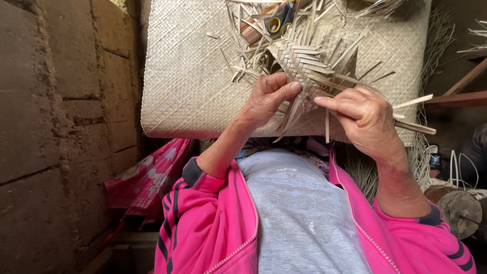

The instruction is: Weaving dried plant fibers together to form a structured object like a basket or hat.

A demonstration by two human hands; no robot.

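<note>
I hold a small, partly woven piece of pale palm-leaf strips [304, 56] above my lap, its loose ends sticking out all around. My left hand [266, 99] grips its lower left edge, thumb pressed on the weave. My right hand [362, 119] pinches loose strips at the lower right edge, and a thin stick or strip pokes out past my knuckles to the right. Beneath the piece lies a large finished woven mat [182, 76].
Scissors with yellow and black handles [280, 20] lie on the mat at the top. A rough mud-brick wall [56, 127] stands close on the left. Pink patterned cloth [147, 177] lies beside my left arm. Wooden sticks [456, 96] and loose strips are at the right.
</note>
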